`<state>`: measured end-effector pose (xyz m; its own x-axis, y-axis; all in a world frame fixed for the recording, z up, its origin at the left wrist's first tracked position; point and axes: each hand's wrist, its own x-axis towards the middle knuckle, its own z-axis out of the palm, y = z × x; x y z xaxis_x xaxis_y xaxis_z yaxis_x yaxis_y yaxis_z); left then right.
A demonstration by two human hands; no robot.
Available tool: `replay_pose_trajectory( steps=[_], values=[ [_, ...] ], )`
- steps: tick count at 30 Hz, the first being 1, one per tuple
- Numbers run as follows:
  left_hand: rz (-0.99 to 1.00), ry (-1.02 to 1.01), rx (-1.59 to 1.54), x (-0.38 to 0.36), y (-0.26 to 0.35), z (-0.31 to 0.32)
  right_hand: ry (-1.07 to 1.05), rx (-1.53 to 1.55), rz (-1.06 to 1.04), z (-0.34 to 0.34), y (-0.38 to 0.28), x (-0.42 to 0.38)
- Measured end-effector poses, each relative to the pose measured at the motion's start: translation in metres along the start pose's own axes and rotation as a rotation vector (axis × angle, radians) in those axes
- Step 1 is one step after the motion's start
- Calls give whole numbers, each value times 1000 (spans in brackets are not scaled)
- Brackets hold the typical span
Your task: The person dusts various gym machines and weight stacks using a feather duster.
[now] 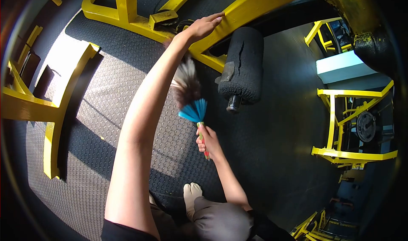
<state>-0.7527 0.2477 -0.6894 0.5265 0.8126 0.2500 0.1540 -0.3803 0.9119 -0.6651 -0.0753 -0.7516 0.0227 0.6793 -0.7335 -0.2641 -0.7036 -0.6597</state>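
My right hand (209, 142) is wrapped round the striped handle of a feather duster (187, 86). A blue collar joins that handle to grey, white and dark brown feathers, which are partly blurred and point up toward the yellow machine frame (242, 13). Stretched across the view, my left arm ends in my left hand (207, 25), its fingers extended flat against the yellow beam. A worn black foam roller pad (243, 62) with a split along it sticks out from the frame, right of the duster. The feather tips pass partly behind my left forearm.
Another yellow frame (70, 100) stands on the left. The floor (127, 66) is dark studded rubber with sunlit patches. To the right are more yellow gym machines (331, 126), a weight plate (366, 126) and a pale block (344, 67). My foot (192, 195) shows below.
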Motion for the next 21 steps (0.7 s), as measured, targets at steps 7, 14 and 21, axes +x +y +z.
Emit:
replay_pose_trajectory(
  steps=[7, 14, 21],
  values=[
    [8, 193, 173, -14, 13, 21, 195, -50, -6, -62, 31, -45],
    [-138, 102, 314, -24, 24, 10, 80, -411, -31, -8, -6, -32],
    [-109, 150, 82, -23, 21, 18, -1, -247, -46, 20, -40, 51]
  ],
)
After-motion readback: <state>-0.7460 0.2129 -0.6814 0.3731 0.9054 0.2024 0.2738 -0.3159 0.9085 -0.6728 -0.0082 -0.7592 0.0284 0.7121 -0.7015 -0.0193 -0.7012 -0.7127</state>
